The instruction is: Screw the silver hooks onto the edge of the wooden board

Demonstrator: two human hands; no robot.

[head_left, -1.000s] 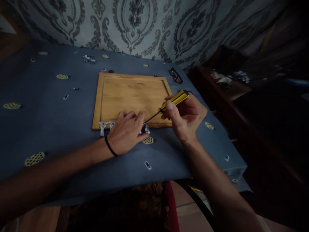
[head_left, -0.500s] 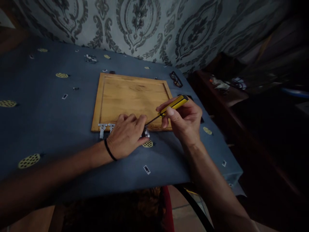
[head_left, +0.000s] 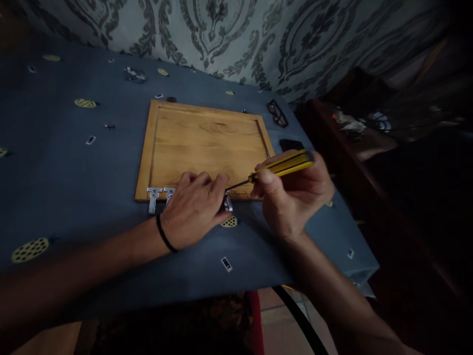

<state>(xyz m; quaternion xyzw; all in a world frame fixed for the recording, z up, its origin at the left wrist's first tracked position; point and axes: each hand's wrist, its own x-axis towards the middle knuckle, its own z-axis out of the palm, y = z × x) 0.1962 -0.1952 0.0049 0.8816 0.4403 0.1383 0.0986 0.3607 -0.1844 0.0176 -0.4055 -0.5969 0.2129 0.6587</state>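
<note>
A square wooden panel (head_left: pixel 207 143) with a raised frame lies flat on the blue cloth. Two metal hinges stick out from its near edge. The left hinge (head_left: pixel 154 196) lies bare. My left hand (head_left: pixel 194 209), a black band on its wrist, rests palm down over the right hinge (head_left: pixel 227 203), fingers curled and pressing on it. My right hand (head_left: pixel 291 195) is closed round the yellow and black handle of a screwdriver (head_left: pixel 281 166). Its thin shaft slants down and to the left, and the tip meets the hinge at my left fingertips.
The blue tablecloth (head_left: pixel 74 172) carries yellow dotted spots and small scattered metal bits. Black glasses (head_left: pixel 278 113) and a dark phone (head_left: pixel 291 145) lie right of the panel. A patterned curtain hangs behind; a dark wooden shelf (head_left: pixel 354 143) stands at the right.
The screwdriver handle has dropped to a flatter angle and shifted right with my right hand. My left hand stays on the hinge. The view has moved slightly.
</note>
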